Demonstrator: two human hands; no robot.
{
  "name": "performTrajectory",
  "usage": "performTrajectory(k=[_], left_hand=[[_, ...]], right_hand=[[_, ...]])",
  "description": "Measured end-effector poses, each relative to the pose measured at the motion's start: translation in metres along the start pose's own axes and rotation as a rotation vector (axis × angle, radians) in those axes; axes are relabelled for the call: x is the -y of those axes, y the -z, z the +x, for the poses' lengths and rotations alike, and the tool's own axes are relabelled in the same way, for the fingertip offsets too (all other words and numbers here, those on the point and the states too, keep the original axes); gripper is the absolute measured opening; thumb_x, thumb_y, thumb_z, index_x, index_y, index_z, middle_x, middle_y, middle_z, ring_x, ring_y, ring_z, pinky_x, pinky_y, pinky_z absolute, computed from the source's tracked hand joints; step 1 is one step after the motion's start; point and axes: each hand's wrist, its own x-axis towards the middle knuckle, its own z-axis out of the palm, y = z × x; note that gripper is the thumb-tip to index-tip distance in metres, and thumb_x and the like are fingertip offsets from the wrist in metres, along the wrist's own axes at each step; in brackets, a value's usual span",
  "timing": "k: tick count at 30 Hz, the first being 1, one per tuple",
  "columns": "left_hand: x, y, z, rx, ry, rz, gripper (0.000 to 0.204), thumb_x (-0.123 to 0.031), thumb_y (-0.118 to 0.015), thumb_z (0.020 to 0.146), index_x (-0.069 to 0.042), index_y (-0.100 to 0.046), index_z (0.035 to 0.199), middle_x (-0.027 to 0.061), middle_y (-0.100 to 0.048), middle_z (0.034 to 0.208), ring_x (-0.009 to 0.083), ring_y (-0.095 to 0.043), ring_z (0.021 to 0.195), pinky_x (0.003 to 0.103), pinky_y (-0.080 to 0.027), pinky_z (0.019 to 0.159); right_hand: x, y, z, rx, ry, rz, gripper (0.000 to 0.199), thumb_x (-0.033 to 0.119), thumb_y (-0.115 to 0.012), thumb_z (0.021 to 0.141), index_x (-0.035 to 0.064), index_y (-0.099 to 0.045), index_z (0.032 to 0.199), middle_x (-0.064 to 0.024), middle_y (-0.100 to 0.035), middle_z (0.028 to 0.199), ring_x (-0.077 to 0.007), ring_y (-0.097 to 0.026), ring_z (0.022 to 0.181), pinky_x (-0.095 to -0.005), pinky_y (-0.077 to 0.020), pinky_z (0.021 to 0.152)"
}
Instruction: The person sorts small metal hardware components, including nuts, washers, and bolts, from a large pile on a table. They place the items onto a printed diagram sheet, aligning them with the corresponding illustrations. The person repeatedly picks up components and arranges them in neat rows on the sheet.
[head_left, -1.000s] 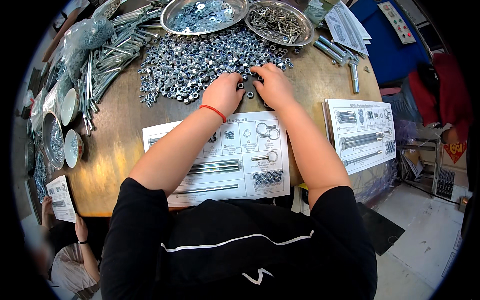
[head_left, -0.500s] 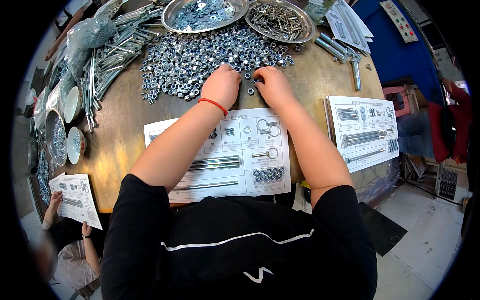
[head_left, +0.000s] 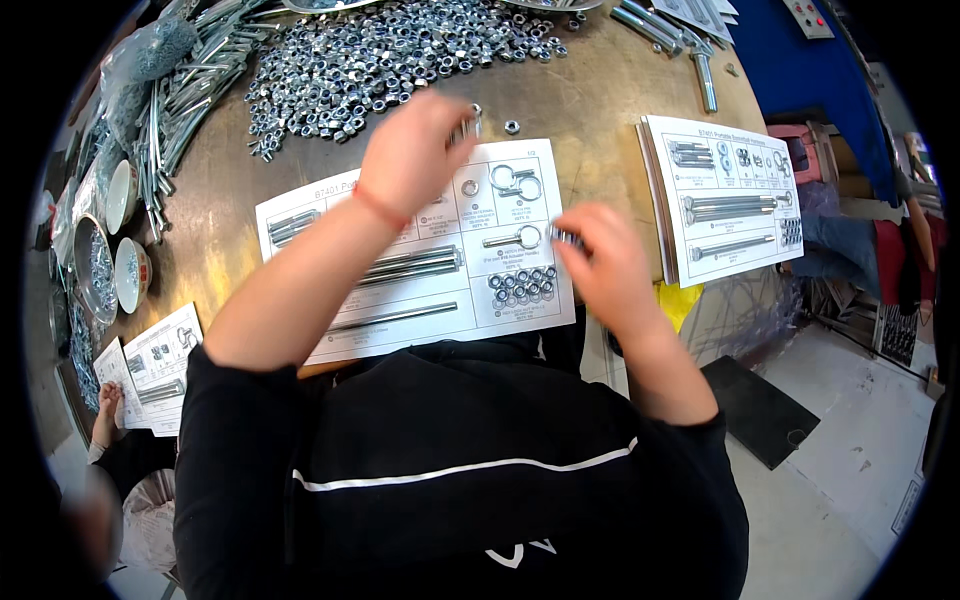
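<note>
1. The left hand (head_left: 412, 150) hovers over the upper part of the printed parts sheet (head_left: 420, 250) in front of the person, fingers curled shut around a few small silver nuts (head_left: 466, 127) that peek out at its fingertips; motion blur hides their exact number.
2. The right hand (head_left: 605, 262) sits at the sheet's right edge, closed on a short stack of nuts (head_left: 566, 238) pinched at its fingertips; that count is also unclear.
3. One loose nut (head_left: 512, 127) lies on the bench (head_left: 590, 100) just beyond the sheet's top edge, close to the left hand's fingertips.
4. A cluster of roughly a dozen nuts (head_left: 523, 285) rests on the sheet's lower right panel, just left of the right hand.
5. Three ring-headed pins (head_left: 515, 182) lie on the sheet between the two hands, two above and one below.
6. A big heap of nuts (head_left: 370, 60), far too many to count, spreads over the bench beyond the left hand.
7. Long bolts (head_left: 175, 100) are piled at the bench's left, beside three small bowls (head_left: 112, 235).
8. A second parts sheet (head_left: 725, 200) lies to the right, well apart from the right hand.
</note>
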Motion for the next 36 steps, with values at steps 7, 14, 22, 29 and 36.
performTrajectory(k=[7, 14, 22, 29, 36], left_hand=[[-0.081, 0.003, -0.141, 0.332, -0.147, -0.19, 0.023, -0.011, -0.076, 0.076, -0.007, -0.068, 0.097, 0.0081, -0.063, 0.094, 0.0278, -0.065, 0.08, 0.036, -0.054, 0.066], [-0.094, -0.015, -0.152, 0.258, 0.042, -0.255, 0.027, -0.009, -0.079, 0.077, -0.006, -0.064, 0.099, 0.0083, -0.056, 0.094, 0.0253, -0.062, 0.074, 0.034, -0.053, 0.064], [-0.103, -0.015, -0.14, 0.205, 0.069, -0.125, 0.037, -0.013, -0.082, 0.071, -0.007, -0.064, 0.102, 0.0064, -0.057, 0.095, 0.0249, -0.061, 0.079, 0.035, -0.051, 0.067], [-0.097, -0.022, -0.123, 0.176, -0.061, -0.053, 0.053, -0.023, -0.086, 0.063, -0.009, -0.065, 0.11, 0.0053, -0.063, 0.106, 0.0264, -0.06, 0.099, 0.039, -0.046, 0.084], [-0.096, -0.011, -0.123, 0.165, -0.054, -0.034, 0.052, -0.024, -0.086, 0.063, -0.008, -0.067, 0.109, 0.0043, -0.062, 0.104, 0.0251, -0.06, 0.096, 0.038, -0.045, 0.082]], right_hand=[[-0.002, -0.028, -0.077, 0.131, 0.182, -0.059, 0.019, 0.005, -0.068, 0.079, 0.004, -0.065, 0.097, -0.0083, -0.061, 0.098, -0.0289, -0.06, 0.092, -0.0375, -0.0514, 0.075], [0.012, -0.027, -0.086, 0.079, -0.191, -0.124, 0.029, 0.013, -0.076, 0.075, 0.0084, -0.062, 0.1, -0.0085, -0.062, 0.089, -0.029, -0.062, 0.079, -0.039, -0.0509, 0.066], [0.009, -0.036, -0.077, 0.017, -0.316, -0.038, 0.035, 0.013, -0.082, 0.072, 0.0066, -0.058, 0.097, -0.01, -0.062, 0.08, -0.0299, -0.063, 0.072, -0.0403, -0.0488, 0.061], [0.002, -0.018, -0.06, 0.128, -0.224, 0.105, 0.047, 0.004, -0.079, 0.071, 0.0038, -0.06, 0.113, -0.0125, -0.056, 0.111, -0.0271, -0.062, 0.078, -0.0367, -0.0518, 0.072], [-0.001, -0.016, -0.049, 0.272, -0.23, 0.179, 0.046, -0.002, -0.076, 0.072, 0.0028, -0.061, 0.114, -0.0099, -0.055, 0.113, -0.0242, -0.061, 0.077, -0.0349, -0.0521, 0.073]])
